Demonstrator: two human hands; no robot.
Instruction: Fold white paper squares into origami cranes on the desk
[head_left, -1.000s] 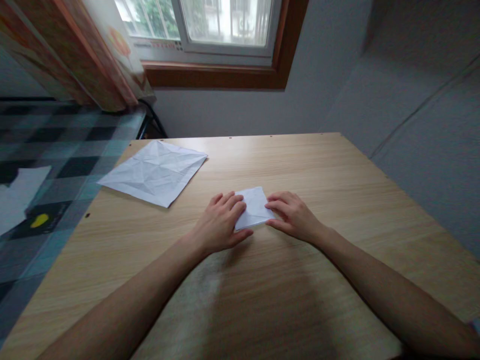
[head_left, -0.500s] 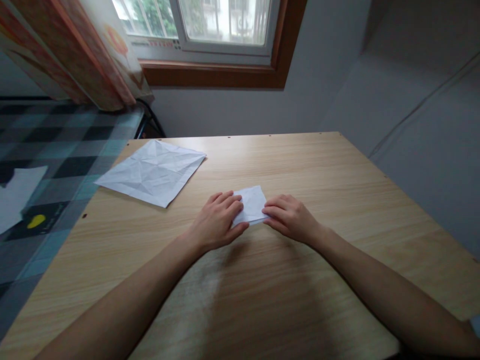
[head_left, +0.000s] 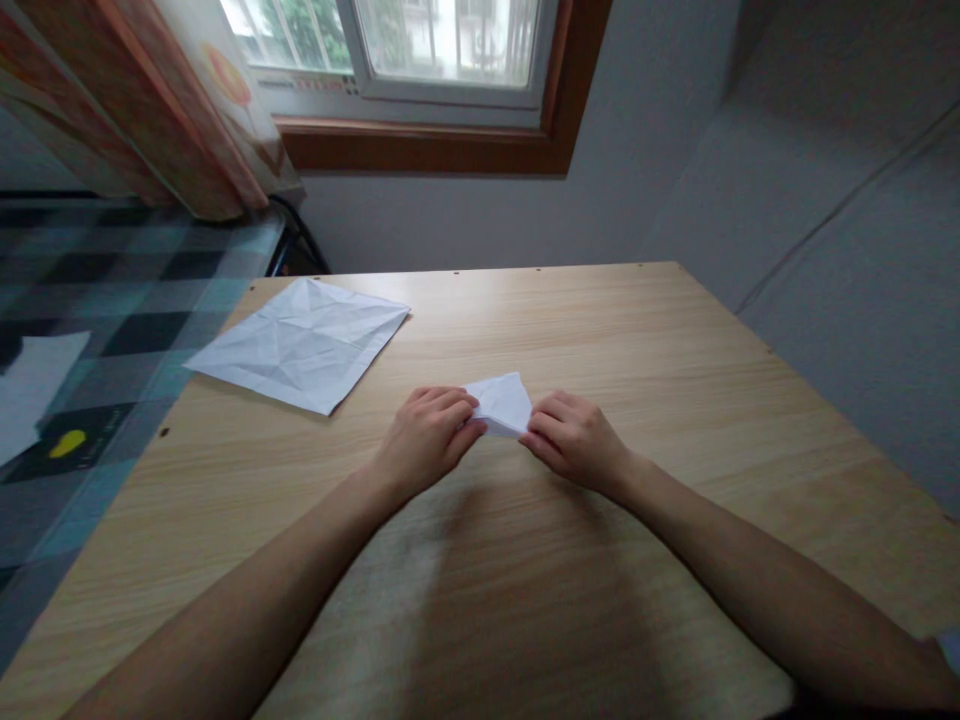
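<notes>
One folded paper [head_left: 504, 402], two hands on it, right out in the middle of the table [head_left: 660, 350]! The left hand [head_left: 429, 432] has its fingers curled over the left end, thumb tucked at the near edge, so that's a grip; the right hand [head_left: 576, 438] pinches the near right corner between thumb and bent fingertips. Between them the white top shows, far corner poking up toward the window [head_left: 450, 50], and whether the underside rests flat on the wood I can't tell from here. Now, the danger: if those two grips pull unevenly, I'd expect the layers to slide and a crease to land crooked. Pinch too hard on that right corner and it could crumple; tug the ends apart and thin paper may tear. The fingers cover both ends too, so a slipped edge could easily go unnoticed. Over at the far left lies the creased sheet [head_left: 307, 345], well apart from both hands, one corner reaching past the table's left edge, where a careless brush of the arm might knock it down.
</notes>
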